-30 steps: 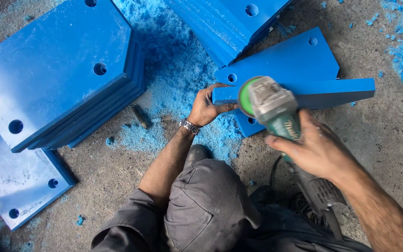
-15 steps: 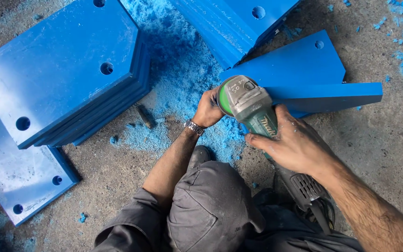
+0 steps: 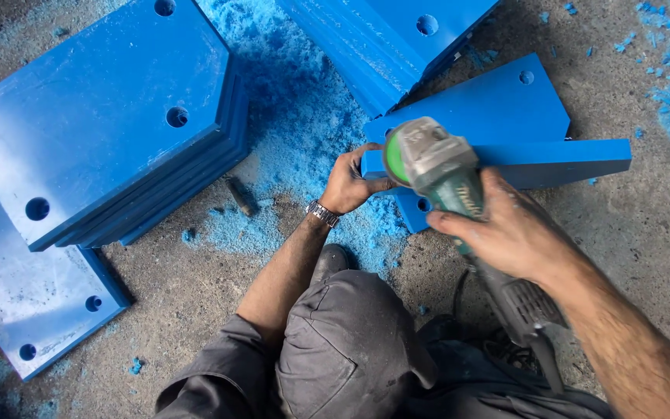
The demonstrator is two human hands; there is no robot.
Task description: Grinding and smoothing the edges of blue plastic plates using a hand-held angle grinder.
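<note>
My right hand [image 3: 515,233] grips the body of a green and grey angle grinder [image 3: 443,174]. Its disc end sits at the left end of a blue plastic plate [image 3: 560,159] that stands on its edge. My left hand [image 3: 350,182] clasps that same left end of the plate, right beside the disc. A second blue plate [image 3: 490,105] with round holes lies flat on the floor behind it. My grey-trousered knee [image 3: 343,341] is below the hands.
A stack of blue plates [image 3: 102,116] with holes lies at the left, with a single plate [image 3: 25,287] beside it at lower left. More blue plates [image 3: 397,39] lie at the top. Blue shavings [image 3: 296,116] cover the concrete floor. The grinder's cable [image 3: 459,291] runs by my leg.
The grinder and my right hand have moved left along the upright plate toward my left hand, which still holds the plate's end.
</note>
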